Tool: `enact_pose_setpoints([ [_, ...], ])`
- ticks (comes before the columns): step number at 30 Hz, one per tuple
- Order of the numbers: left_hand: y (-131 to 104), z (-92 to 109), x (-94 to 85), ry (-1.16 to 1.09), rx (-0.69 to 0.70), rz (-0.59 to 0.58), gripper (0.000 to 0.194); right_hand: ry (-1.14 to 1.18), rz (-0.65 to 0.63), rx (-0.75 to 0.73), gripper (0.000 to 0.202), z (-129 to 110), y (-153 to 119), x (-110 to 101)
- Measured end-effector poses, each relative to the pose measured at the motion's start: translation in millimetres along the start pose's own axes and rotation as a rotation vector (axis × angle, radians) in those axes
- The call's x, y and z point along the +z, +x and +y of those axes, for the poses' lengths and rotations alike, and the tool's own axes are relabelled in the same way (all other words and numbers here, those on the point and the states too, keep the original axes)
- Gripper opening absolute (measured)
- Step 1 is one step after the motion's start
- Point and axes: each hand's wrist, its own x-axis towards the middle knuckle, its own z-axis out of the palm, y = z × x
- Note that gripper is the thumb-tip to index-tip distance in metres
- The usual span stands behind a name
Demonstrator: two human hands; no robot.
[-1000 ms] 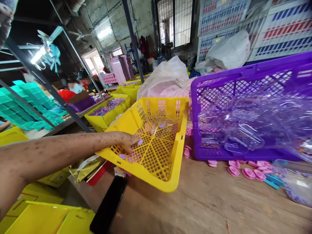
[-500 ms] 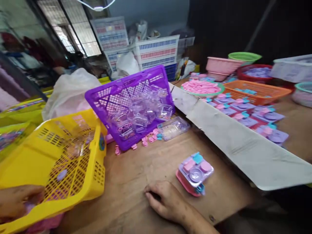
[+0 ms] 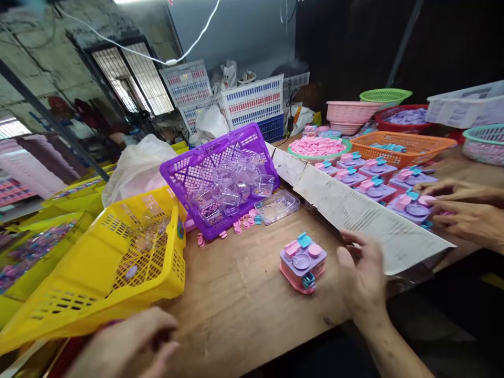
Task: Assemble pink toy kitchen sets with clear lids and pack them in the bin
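Right hand (image 3: 360, 281) hovered over the wooden table (image 3: 244, 299), fingers spread and loose, holding nothing, its fingertips just to the right of a small stack of toy sets (image 3: 302, 261). That stack sat on the bare wood near the table's front: a lilac tray on a pink base, carrying pink pieces, a round lilac dish and blue clips. Hand and stack looked close but apart; blur made actual contact impossible to judge. Left hand (image 3: 132, 346) lay low at the near edge, blurred, fingers curled inward below the front rim of a tilted yellow basket (image 3: 79, 310); whether it gripped anything could not be told. A single lilac piece (image 3: 131, 271) rested on the yellow basket's mesh floor. Behind it a purple basket (image 3: 185, 173) leaned tipped toward the table, full of clear plastic cases (image 3: 230, 189), with loose pink discs (image 3: 240, 226) scattered at its foot and a flat clear case (image 3: 277, 206) beside them. A worn cardboard strip (image 3: 354, 210) ran diagonally across the table. Beyond it, rows of assembled toy sets (image 3: 374, 173), where another person's hands (image 3: 464, 210) worked at one set. Farther back: orange basket (image 3: 409, 147), a dish of pink parts (image 3: 317, 147), pink and green bowls.
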Motion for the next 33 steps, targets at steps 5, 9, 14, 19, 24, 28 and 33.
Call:
enact_pose_setpoints([
  [5, 67, 45, 139.6, -0.303, -0.165, -0.081, 0.072, 0.044, -0.370, 0.127, 0.055, 18, -21, 39],
  [9, 100, 41, 191.4, -0.575, -0.108, -0.181, 0.085, 0.129, -0.636, 0.045, 0.050, -9, -55, 50],
  [14, 57, 11, 200.0, -0.543, -0.102, -0.090, 0.132, 0.320, -0.854, 0.100, 0.061, -32, -83, 78],
  [19, 15, -31, 201.9, -0.603, -0.145, 0.083, 0.129, 0.517, -1.119, 0.121, 0.066, -59, -91, 133],
  [24, 8, -32, 199.1, -0.792, -0.194, 0.148, 0.129, 0.502, -1.143, 0.197, 0.060, -64, -52, 179],
  [28, 11, -30, 197.7, -0.901, -0.192, 0.185, 0.143, 0.526, -0.989, 0.346, 0.069, -43, -25, 210],
  [33, 12, -29, 197.1, -0.891, -0.219, 0.187, 0.141, 0.459, -0.874, 0.454, 0.073, -20, -48, 223],
])
